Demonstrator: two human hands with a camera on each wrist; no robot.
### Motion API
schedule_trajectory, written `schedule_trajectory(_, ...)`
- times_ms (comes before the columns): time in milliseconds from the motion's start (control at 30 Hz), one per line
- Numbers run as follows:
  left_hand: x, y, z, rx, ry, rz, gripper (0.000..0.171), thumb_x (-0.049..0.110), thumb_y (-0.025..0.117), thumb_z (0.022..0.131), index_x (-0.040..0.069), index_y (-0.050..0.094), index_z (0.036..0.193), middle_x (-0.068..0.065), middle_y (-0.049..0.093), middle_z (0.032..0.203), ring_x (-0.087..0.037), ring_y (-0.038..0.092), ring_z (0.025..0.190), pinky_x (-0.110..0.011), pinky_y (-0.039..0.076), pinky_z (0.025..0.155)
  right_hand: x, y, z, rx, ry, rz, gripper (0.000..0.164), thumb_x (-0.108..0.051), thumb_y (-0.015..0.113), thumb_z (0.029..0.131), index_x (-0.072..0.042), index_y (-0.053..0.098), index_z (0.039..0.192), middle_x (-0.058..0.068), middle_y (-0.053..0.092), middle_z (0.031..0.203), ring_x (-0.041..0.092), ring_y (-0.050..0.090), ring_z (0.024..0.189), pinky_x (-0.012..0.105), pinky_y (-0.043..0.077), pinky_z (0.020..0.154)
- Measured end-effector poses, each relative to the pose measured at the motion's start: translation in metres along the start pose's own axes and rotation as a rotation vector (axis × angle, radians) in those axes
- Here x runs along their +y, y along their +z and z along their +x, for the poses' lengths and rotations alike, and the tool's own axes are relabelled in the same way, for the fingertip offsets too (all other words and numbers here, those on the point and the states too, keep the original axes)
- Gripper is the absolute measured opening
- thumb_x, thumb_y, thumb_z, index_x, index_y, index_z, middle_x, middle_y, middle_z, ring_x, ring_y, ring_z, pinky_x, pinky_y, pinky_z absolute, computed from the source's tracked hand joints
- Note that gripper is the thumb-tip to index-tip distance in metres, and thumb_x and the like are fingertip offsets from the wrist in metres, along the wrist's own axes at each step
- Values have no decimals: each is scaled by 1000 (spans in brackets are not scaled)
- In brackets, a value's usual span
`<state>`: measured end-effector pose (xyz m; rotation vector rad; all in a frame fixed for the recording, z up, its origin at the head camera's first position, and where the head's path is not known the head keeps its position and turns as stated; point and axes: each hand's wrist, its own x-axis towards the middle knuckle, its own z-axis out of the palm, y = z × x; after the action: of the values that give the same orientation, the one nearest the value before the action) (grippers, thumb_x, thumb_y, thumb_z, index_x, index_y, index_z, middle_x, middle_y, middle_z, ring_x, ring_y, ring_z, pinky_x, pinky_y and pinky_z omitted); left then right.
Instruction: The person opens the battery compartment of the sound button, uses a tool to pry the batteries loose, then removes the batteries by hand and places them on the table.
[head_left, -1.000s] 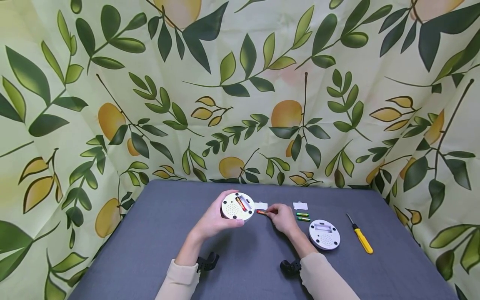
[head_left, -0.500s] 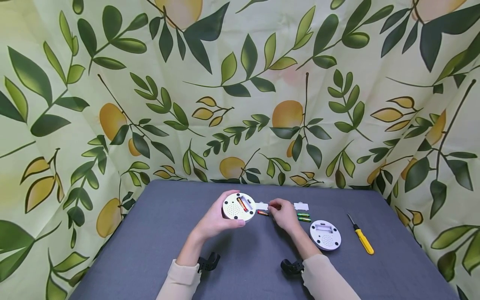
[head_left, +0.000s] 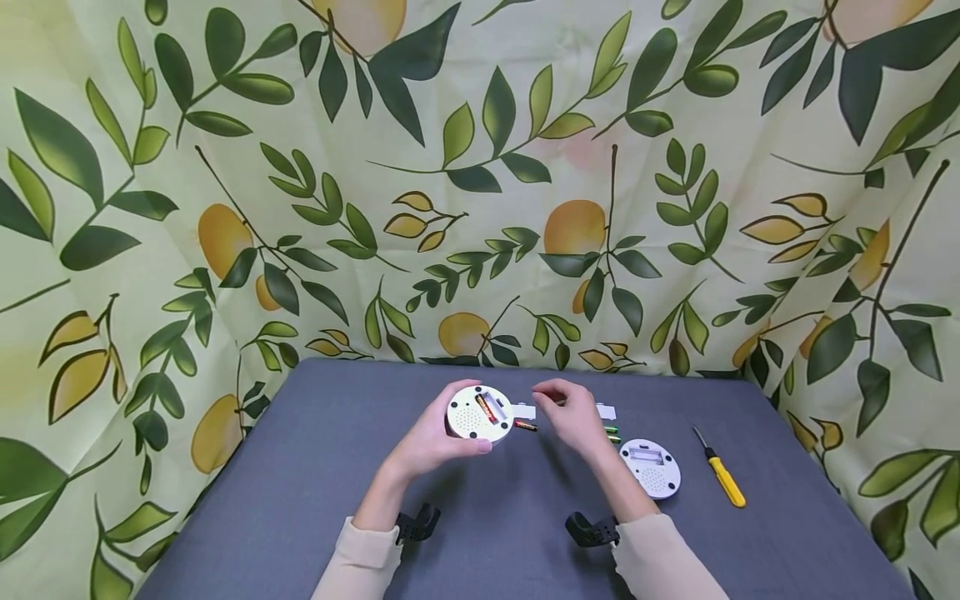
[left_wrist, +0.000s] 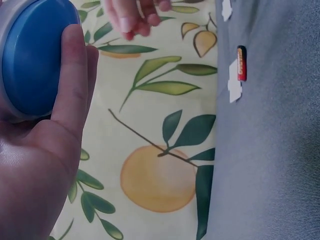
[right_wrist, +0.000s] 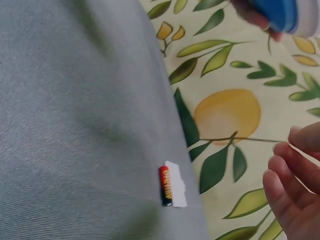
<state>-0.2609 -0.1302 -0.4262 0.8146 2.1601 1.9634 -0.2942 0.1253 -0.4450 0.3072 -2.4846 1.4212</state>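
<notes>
My left hand (head_left: 426, 437) grips a round white device (head_left: 467, 423) by its edges, underside toward the head camera. That underside has speaker holes, dark feet and a battery bay with one red-and-black battery (head_left: 486, 408) in it; the bay's other half is bare. In the left wrist view the device's blue face (left_wrist: 37, 57) shows. My right hand (head_left: 573, 418) is raised above the table with fingers loosely bent and nothing between them. Left of it lie another red-and-black battery (head_left: 527, 426) and a white battery cover (head_left: 524, 412) on the cloth.
A second round white device (head_left: 652, 471) lies bay-up at right, its bay bare. Green batteries (head_left: 612, 430) and another white cover (head_left: 607, 412) are partly hidden behind my right hand. A yellow-handled screwdriver (head_left: 724, 479) lies farther right. A patterned curtain (head_left: 480, 208) stands behind the table.
My right hand let go of the red-and-black battery on the table, then rose and moved slightly right. The left hand holds the device almost unmoved.
</notes>
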Motion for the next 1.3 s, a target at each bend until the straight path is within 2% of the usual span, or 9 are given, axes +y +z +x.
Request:
schedule_trajectory(167,0,1,0,-22,2,15,82,9,85,77,7,41,147,-15,56,129,-25,59,106,-27,50,87,-12,-6,-1,-37,-55,22,16,-13,73,94,-7,76,109,3,74,100,18,66,90,33,54,80)
schedule_trajectory(433,2,2,1,-35,1,32,82,12,85,78,6,41,148,-14,56,128,-26,58,107,-28,49,89,-34,-14,-3,-112,-134,128,16,-18,75,94,-13,76,110,0,71,106,18,65,95,34,53,85)
schedule_trajectory(733,1,3,1,-66,-4,23,83,12,84,80,4,39,149,-14,55,130,-27,58,108,-28,50,89,-49,-12,-5,-192,-206,225,19,-18,74,94,-8,76,111,9,69,109,22,63,100,41,52,91)
schedule_trajectory(833,0,4,1,-76,-4,21,84,12,84,80,3,38,149,-15,54,130,-27,58,108,-28,51,88,-51,-10,-5,-205,-222,245,17,-15,75,93,-9,76,109,9,69,108,22,63,99,40,53,90)
schedule_trajectory(1033,0,4,1,-87,11,13,82,10,84,80,4,39,148,-15,53,132,-27,57,110,-28,51,88,-57,-5,-4,-230,-247,214,17,-14,76,91,-10,77,108,4,67,106,19,63,96,35,53,88)
schedule_trajectory(1167,-1,5,1,-98,18,9,79,10,83,80,5,40,147,-15,53,132,-26,58,109,-29,52,88,-59,-1,-5,-247,-256,174,18,-17,76,90,-12,78,108,-1,64,105,18,62,97,41,52,89)
schedule_trajectory(1300,-2,5,1,-115,14,-10,78,11,82,81,4,40,146,-16,53,131,-25,60,106,-29,53,86,-60,2,-7,-265,-257,156,19,-20,77,90,-14,79,108,1,61,106,20,59,98,44,50,85)
